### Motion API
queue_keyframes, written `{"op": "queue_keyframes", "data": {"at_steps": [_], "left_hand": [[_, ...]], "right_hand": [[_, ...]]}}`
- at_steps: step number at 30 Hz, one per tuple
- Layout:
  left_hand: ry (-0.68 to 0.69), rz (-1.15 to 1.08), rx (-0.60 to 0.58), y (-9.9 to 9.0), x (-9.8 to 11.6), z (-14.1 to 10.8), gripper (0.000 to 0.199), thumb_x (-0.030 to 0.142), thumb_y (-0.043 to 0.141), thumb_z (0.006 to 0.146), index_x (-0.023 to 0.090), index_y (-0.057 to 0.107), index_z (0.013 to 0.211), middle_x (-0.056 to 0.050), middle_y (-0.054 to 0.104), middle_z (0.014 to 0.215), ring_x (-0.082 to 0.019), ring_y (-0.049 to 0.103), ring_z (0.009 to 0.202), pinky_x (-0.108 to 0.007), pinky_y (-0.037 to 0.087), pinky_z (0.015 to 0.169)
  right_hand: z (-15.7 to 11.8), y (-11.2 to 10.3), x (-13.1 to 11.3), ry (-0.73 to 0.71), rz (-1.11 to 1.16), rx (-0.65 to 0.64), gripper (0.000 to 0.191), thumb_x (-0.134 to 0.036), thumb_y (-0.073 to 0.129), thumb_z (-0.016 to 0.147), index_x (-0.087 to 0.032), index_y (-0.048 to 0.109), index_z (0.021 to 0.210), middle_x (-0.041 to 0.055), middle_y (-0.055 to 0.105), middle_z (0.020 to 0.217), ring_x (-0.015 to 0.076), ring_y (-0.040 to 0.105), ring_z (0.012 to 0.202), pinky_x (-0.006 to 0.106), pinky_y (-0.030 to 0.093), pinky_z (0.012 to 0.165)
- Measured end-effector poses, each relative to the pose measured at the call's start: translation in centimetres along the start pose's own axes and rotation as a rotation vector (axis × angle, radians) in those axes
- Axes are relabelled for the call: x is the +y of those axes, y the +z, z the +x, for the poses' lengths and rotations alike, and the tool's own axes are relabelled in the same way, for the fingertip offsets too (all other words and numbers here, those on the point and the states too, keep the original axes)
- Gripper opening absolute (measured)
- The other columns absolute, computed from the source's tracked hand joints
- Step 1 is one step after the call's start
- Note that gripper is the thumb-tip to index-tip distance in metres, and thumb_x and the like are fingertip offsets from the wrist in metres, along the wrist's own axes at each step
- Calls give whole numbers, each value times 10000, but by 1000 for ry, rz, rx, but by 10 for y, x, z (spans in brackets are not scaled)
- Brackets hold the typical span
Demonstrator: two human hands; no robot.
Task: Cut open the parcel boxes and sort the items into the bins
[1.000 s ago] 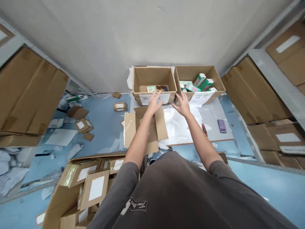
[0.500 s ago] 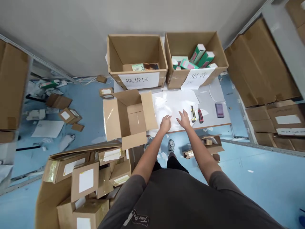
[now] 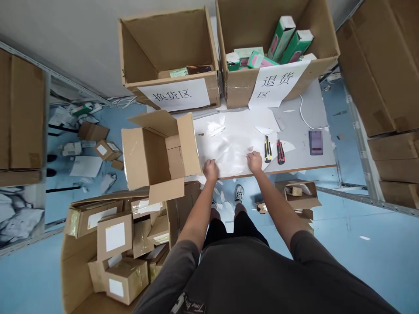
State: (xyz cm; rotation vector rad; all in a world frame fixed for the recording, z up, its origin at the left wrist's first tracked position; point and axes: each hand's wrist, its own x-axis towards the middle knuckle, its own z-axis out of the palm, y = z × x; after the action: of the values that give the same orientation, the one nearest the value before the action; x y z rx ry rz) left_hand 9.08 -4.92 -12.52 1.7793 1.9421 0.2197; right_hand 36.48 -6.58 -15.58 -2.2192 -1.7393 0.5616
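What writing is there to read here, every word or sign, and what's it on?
"换货区": white sheet on the left open box.
"退货区": white paper on the right open box, in two lines.
"Time": shirt patch; the rest is unclear.
Too small or blurred: parcel labels, print on green cartons, purple device.

Left arm (image 3: 195, 213), right arm (image 3: 279, 203) stretched forward, converging toward hands. Left grip (image 3: 211, 169) curled, thumb side up; right grip (image 3: 254, 162) slightly farther forward, pinching. Grips apart.

The plastic sheet (image 3: 231, 151) is whitish, one cutter (image 3: 268, 150) yellow and black, the other cutter (image 3: 280, 152) red and black.
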Motion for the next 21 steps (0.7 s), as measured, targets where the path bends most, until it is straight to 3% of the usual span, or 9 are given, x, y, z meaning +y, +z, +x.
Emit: {"op": "queue_keyframes", "data": {"at_steps": [3, 7, 11, 14, 17, 21], "left_hand": [[84, -20, 9, -24, 24, -16, 462, 75, 486, 1024, 220, 781, 1349, -166, 728, 1282, -307, 677, 1241, -400, 551, 1073], [276, -133, 21, -69, 54, -39, 489, 59, 499, 1002, 240, 786, 1355, -154, 701, 1422, -287, 707, 1239, -416, 563, 1100], [480, -314, 91, -127, 58, -51, 477, 108, 510, 987, 223, 753, 1381, -142, 654, 1536, -275, 682, 1339, -441, 551, 1180], [624, -381, 45, -179, 34, -46, 471, 158, 572, 938, 175, 740, 1378, -161, 689, 1482, -292, 649, 1395, -459, 534, 1218], [646, -368, 10, -229, -10, -40, 489, 173, 619, 885, 150, 748, 1356, -168, 738, 1390, -307, 674, 1343, -470, 536, 1211], [418, -347, 311, -281, -87, -44, 525, 205, 584, 960, 182, 685, 1475, -152, 669, 1527, -301, 594, 1457, -507, 450, 1289]], "right_hand": [[-3, -34, -31, -71, 19, 69, 338, -216, 493, 1054, -183, 829, 1071, 189, 688, 1260, 353, 571, 1194, 541, 537, 1064], [-20, -88, -96, -299, 53, 139, 225, -195, 596, 1002, -224, 817, 1029, 157, 573, 1589, 389, 475, 1453, 621, 466, 1193], [-37, -122, -172, -558, 96, 165, 152, -179, 610, 962, -231, 751, 941, 115, 520, 1678, 352, 446, 1544, 565, 490, 1216], [-40, -124, -233, -675, 137, 101, 228, -124, 571, 920, -228, 733, 1042, 129, 637, 1554, 299, 581, 1437, 448, 553, 1145], [-34, -106, -296, -722, 159, 58, 295, -102, 535, 907, -218, 726, 1099, 136, 756, 1305, 286, 679, 1281, 400, 562, 1092], [-17, -64, -371, -593, 188, 138, 269, -151, 479, 970, -213, 720, 1073, 137, 770, 1120, 298, 712, 1096, 397, 569, 1005]]}}
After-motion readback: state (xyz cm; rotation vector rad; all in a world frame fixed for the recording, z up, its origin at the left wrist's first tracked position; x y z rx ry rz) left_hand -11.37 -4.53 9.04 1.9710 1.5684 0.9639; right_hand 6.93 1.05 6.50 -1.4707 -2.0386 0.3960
